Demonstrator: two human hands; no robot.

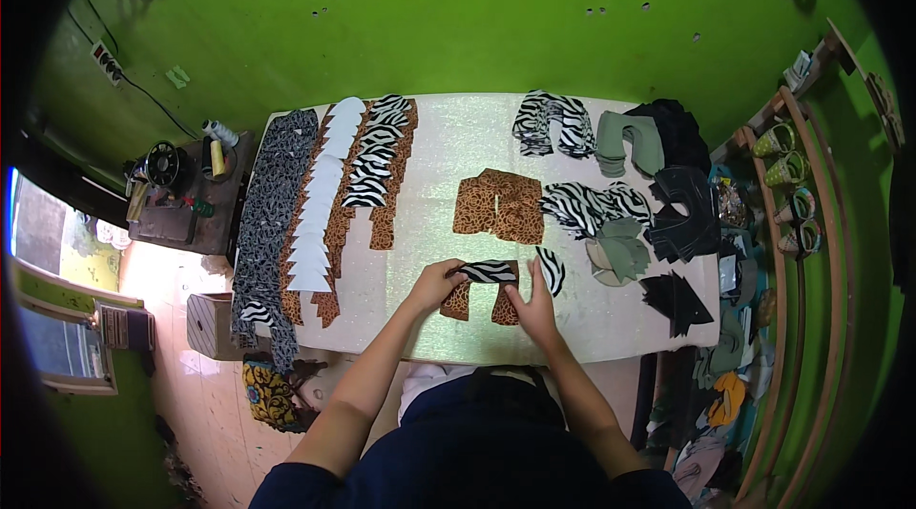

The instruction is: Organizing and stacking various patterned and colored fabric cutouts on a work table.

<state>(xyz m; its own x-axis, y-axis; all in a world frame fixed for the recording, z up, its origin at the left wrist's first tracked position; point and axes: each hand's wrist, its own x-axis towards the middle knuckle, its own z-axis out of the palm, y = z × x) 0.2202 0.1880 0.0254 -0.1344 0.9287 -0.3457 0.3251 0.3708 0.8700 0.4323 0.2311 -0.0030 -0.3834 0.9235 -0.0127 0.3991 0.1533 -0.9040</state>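
Observation:
My left hand (439, 284) is closed on the left end of a zebra-print fabric piece (489, 272), pinching it above the table. This piece lies crosswise over a leopard-print cut piece (455, 303), whose two legs show below it. My right hand (537, 309) is at the right end, its thumb by the leopard-print edge and its fingers stretched apart from the thumb. Just beyond those fingers lies a curved zebra-print piece (551, 270). Farther back rests a pile of U-shaped leopard-print pieces (498, 207).
Overlapping rows of grey-patterned (272, 194), white (320, 208) and zebra-print pieces (372, 161) line the table's left. Zebra-print (596, 207), olive (630, 144) and black pieces (682, 213) cover its right. A sewing machine (164, 166) stands left; a shoe rack (797, 194) stands right.

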